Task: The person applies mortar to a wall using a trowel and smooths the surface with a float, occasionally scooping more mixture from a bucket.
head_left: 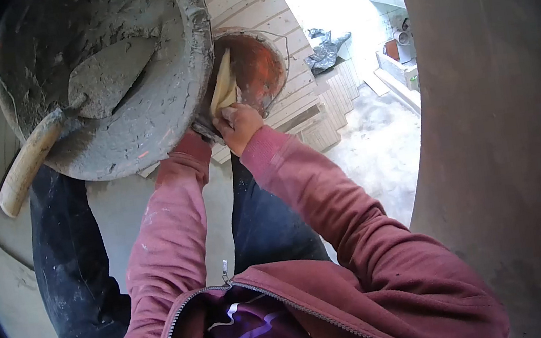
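My right hand [238, 128] is closed on the lower end of a pale yellow, folded-looking flat piece [224, 86], perhaps a cloth or sponge. This piece reaches into a bucket [264, 67] with a reddish-orange inside and a wire handle. My left sleeve [188, 156] ends under the rim of a large mortar tub [163, 128], beside the bucket. The left hand itself is hidden there, so its fingers do not show. In the tub lies a mortar-coated trowel [111, 77], its wooden handle [30, 163] sticking out over the near left rim.
Stacked ribbed boards or tiles [256, 7] lie under and behind the bucket. Further right are a black plastic bag [328, 48] and a box-like frame with small items [398, 60]. A broad grey-brown surface [499, 139] fills the right side. My legs are below the tub.
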The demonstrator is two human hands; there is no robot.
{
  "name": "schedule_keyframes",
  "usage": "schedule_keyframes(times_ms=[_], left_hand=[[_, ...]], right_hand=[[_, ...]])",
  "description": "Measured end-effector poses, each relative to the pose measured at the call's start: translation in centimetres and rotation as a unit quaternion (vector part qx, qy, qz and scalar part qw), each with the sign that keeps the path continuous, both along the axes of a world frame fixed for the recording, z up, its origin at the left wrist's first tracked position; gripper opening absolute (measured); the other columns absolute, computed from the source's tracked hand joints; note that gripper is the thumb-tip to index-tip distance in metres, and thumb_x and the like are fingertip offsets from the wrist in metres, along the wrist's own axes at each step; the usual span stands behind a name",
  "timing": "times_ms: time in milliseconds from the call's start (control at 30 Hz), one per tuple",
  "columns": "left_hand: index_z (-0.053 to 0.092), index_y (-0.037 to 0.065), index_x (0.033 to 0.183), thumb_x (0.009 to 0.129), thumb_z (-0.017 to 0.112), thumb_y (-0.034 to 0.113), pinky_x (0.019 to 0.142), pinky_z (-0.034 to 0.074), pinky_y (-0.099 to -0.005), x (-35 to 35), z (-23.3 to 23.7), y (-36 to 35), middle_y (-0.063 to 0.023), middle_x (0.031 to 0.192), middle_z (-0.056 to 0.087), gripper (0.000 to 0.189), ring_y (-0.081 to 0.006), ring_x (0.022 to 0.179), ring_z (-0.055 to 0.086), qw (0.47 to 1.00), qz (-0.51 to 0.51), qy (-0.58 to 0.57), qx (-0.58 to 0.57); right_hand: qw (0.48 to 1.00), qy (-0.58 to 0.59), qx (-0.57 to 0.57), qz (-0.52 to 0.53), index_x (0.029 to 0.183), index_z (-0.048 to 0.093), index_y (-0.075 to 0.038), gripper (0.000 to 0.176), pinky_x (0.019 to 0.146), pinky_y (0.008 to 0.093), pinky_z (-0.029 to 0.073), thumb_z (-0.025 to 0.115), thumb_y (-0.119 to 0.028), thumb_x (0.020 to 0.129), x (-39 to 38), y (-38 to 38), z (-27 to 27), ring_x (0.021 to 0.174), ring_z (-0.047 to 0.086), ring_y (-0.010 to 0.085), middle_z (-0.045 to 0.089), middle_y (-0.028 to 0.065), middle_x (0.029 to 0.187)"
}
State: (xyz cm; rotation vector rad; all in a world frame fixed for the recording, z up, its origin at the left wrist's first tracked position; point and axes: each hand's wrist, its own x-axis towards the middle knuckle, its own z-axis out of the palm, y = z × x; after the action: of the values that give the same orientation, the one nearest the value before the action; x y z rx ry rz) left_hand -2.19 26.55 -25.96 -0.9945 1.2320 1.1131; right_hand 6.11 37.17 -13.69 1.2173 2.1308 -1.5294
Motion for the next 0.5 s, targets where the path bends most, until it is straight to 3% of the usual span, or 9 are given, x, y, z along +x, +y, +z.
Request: schedule_keyframes(times_ms=[33,167,267,367,500], left_hand=[[0.051,0.001,0.113,0.090,0.035,0.021,0.086,0.047,-0.0416,0.1,0.4,0.2,-0.0147,0.108,0.057,0.034,-0.0275,0.098,0.057,1.000,0.001,0.002,-0.001],[0.052,0.001,0.113,0.090,0.036,0.021,0.085,0.047,-0.0414,0.0,1.7,-0.7,-0.0145,0.108,0.058,0.034,-0.0275,0.097,0.057,1.000,0.028,0.006,0.001],[0.052,0.001,0.113,0.090,0.036,0.021,0.085,0.048,-0.0413,-1.4,1.7,-2.0,-0.0143,0.107,0.058,0.034,-0.0274,0.096,0.057,0.998,0.053,0.004,0.019],[0.052,0.001,0.113,0.090,0.036,0.021,0.084,0.048,-0.0411,-2.4,0.9,-0.9,-0.0142,0.106,0.059,0.034,-0.0274,0.095,0.058,0.998,0.049,0.011,0.026],[0.053,0.001,0.113,0.089,0.037,0.021,0.083,0.048,-0.0409,-2.3,-0.5,1.9,-0.0139,0.106,0.059,0.034,-0.0273,0.094,0.058,0.999,0.030,0.015,0.019]], right_hand=[[0.997,0.061,0.014,-0.049,0.085,0.064,-0.003,0.018,0.069,0.0424,0.044,0.060,-0.016,0.074,0.0,-0.5,-0.1,0.080,0.058,0.0366,0.060,0.0204,0.083],[0.999,0.022,0.042,-0.017,0.088,0.065,-0.004,0.018,0.073,0.0408,0.045,0.059,-0.017,0.077,-0.6,0.9,-3.2,0.081,0.058,0.0365,0.060,0.0186,0.085],[0.995,-0.086,-0.045,-0.035,0.096,0.065,-0.008,0.022,0.079,0.0369,0.046,0.060,-0.020,0.078,-1.3,3.1,-7.2,0.085,0.060,0.0346,0.062,0.0189,0.089],[0.987,-0.079,-0.081,-0.118,0.098,0.066,-0.010,0.022,0.079,0.0356,0.047,0.060,-0.019,0.078,-0.7,4.5,-9.8,0.085,0.061,0.0335,0.063,0.0186,0.088],[0.990,-0.051,-0.073,-0.107,0.097,0.065,-0.007,0.024,0.076,0.0349,0.047,0.061,-0.018,0.076,-1.5,3.4,-2.9,0.083,0.061,0.0336,0.063,0.0187,0.085]])
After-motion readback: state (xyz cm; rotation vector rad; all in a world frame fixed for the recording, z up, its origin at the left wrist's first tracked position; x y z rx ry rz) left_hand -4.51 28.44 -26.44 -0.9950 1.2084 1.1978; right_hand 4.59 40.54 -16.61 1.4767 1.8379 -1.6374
